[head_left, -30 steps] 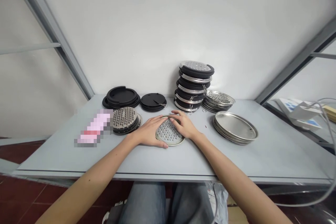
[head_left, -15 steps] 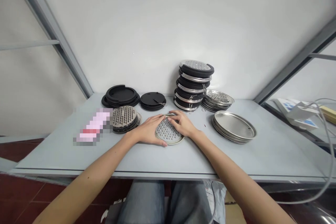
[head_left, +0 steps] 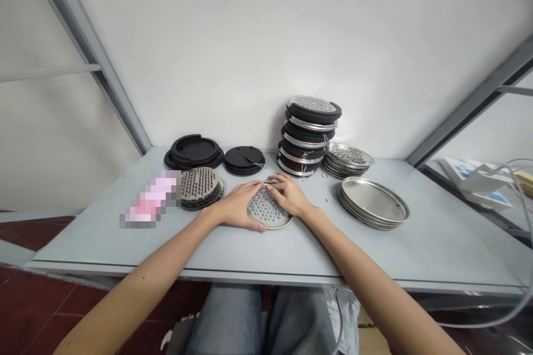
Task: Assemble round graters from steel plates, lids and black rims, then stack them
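Note:
A round metal grater plate (head_left: pixel 270 212) with raised teeth and a thin rim lies flat on the table in front of me. My left hand (head_left: pixel 244 205) curves round its left side, fingertips at the back rim and thumb at the front edge. On the other side, my right hand (head_left: pixel 287 194) holds the back right of the rim, its thumb bent over the top. Both hands cover part of the rim. Left of them sits a stack of grey toothed discs (head_left: pixel 200 184).
Black rings (head_left: pixel 194 150) and black discs (head_left: pixel 244 158) are stacked at the back. A tall pile of black-and-silver rounds (head_left: pixel 310 133) stands behind my hands. To the right are rimmed grater plates (head_left: pixel 348 156) and plain metal lids (head_left: pixel 372 199). A blurred pink item (head_left: pixel 154 197) lies left.
Both hands keep the same hold on the grater plate, with hardly any movement. The whole view has shifted very slightly.

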Available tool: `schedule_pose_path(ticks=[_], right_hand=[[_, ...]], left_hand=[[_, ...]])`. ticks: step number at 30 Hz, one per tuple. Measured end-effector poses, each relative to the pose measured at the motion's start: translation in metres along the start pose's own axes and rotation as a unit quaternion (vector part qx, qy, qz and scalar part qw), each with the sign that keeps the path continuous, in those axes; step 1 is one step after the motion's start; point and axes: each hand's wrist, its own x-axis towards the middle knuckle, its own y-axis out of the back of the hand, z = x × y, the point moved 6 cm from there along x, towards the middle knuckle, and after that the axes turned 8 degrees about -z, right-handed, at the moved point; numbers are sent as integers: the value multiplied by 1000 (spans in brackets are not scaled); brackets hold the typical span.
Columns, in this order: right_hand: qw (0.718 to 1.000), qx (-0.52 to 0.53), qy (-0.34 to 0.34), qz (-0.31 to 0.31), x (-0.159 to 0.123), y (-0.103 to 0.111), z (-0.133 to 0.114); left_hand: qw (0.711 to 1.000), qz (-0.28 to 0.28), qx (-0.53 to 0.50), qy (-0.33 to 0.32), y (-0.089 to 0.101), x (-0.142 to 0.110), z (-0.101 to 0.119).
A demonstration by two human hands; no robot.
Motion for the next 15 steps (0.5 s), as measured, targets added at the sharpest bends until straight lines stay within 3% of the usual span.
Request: schedule_pose_path(ticks=[9,15], right_hand=[[995,-28,-67,73,-7,17,15],[991,-27,-110,74,-9,21,25]], left_hand=[[997,81,-3,5,10,-5,-1],[992,122,23,3,14,-8,3]])
